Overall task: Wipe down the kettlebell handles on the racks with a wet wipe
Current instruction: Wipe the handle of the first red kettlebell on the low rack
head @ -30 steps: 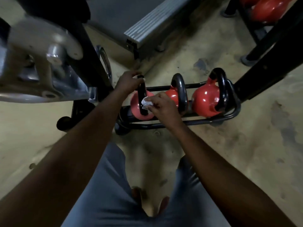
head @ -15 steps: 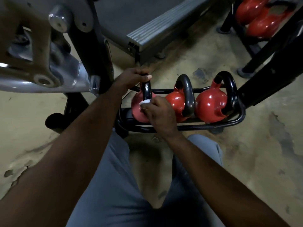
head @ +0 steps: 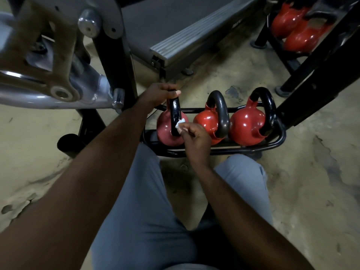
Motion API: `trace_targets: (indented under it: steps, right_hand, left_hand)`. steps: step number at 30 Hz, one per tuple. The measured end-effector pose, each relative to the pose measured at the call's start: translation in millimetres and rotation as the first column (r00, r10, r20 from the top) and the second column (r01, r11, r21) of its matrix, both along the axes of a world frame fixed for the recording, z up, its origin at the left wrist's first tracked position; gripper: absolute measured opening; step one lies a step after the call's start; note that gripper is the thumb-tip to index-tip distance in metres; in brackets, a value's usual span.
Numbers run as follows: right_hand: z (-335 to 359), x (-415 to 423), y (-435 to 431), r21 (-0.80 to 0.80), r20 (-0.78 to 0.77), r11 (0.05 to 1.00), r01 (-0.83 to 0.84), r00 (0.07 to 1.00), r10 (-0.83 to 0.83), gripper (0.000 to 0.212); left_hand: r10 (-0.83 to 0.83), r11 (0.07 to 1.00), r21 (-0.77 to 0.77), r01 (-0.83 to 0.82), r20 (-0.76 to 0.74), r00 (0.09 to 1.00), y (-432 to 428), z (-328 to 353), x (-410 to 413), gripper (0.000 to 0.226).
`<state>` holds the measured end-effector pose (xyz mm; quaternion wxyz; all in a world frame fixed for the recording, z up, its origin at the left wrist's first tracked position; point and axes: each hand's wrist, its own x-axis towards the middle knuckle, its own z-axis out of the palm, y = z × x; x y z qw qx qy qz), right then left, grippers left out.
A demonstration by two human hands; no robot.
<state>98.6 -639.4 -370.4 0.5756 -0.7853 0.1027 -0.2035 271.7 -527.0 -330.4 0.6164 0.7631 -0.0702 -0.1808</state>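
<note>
Nearest me are grey trousers [head: 140, 201], knees apart over the concrete floor [head: 311, 182]. Just past the knees is the right hand [head: 196, 137], fingers curled, pinching a small white wipe [head: 180, 123] at the fingertips. The wipe is pressed against the near side of the black handle [head: 175, 112] on the left kettlebell [head: 165, 133]. That bell is red and sits at the left end of a low black rack [head: 276, 142] on the floor. A little farther, the left hand [head: 161, 92] is wrapped over the top of the same handle, fingers curled round it, gripping. Moving right along the rack I've got a middle kettlebell [head: 204, 119] and a right kettlebell [head: 245, 127], both red with black handles, packed close side by side. On the left, a silver machine frame [head: 58, 78] looms large. Beyond the rack there's a grey treadmill deck [head: 175, 26], ribbed along its edge. Far right, past a slanting black post [head: 321, 75], I see more red kettlebells [head: 298, 36].
</note>
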Motion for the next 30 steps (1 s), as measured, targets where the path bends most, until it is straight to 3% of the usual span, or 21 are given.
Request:
trace_targets:
  steps: [3, 5, 7, 9, 11, 13, 18, 22, 25, 27, 30]
  right_hand:
    - [8, 8, 2, -0.341, -0.011, 0.935, -0.099, 0.995, 0.101, 0.011]
    - [20, 20, -4, -0.468, -0.052, 0.864, -0.187, 0.981, 0.185, 0.011]
    - [26, 26, -10, -0.385, -0.086, 0.896, -0.222, 0.975, 0.205, 0.011]
    - [25, 21, -15, -0.097, -0.117, 0.98, -0.172, 0.98, 0.16, 0.012]
    - [23, 13, -16, 0.171, -0.163, 0.977, -0.129, 0.974, 0.158, 0.011]
    - [25, 24, -19, 0.254, -0.206, 0.958, -0.13, 0.961, 0.185, 0.01]
    - [40, 72, -31, 0.208, -0.247, 0.958, -0.196, 0.937, 0.246, 0.016]
    - [28, 43, -37, 0.09, -0.233, 0.944, -0.317, 0.915, 0.329, 0.019]
    - [30, 61, -42, 0.153, -0.243, 0.93, -0.333, 0.9, 0.362, 0.018]
    - [39, 86, -46, 0.147, -0.244, 0.925, -0.351, 0.893, 0.378, 0.021]
    - [43, 100, -53, -0.002, -0.285, 0.907, -0.42, 0.87, 0.402, 0.026]
  left_hand:
    - [0.001, 1.0, 0.016, -0.001, 0.006, 1.0, 0, 0, 0, 0.037]
    - [-0.005, 1.0, 0.019, 0.006, -0.006, 1.0, 1, 2, -2, 0.036]
    - [-0.001, 1.0, 0.031, 0.001, -0.005, 1.0, 1, 2, -1, 0.039]
    - [0.001, 0.999, 0.044, -0.002, 0.008, 1.0, 1, 3, -1, 0.04]
    - [-0.001, 0.998, 0.059, -0.001, 0.026, 1.0, 0, 2, 0, 0.041]
    - [-0.005, 0.997, 0.072, 0.003, 0.038, 0.999, 0, 3, 0, 0.042]
    - [-0.044, 0.985, 0.168, 0.029, 0.091, 0.995, -1, 6, -9, 0.033]
    - [0.193, 0.972, 0.116, -0.205, 0.103, 0.976, 6, 10, -22, 0.031]
    - [0.32, 0.938, 0.075, -0.339, 0.191, 0.928, 8, 25, -75, 0.028]
    - [0.262, 0.938, 0.149, -0.313, 0.289, 0.921, 6, 26, -121, 0.034]
    - [-0.074, 0.897, 0.418, -0.146, 0.465, 0.882, 2, 9, -172, 0.047]
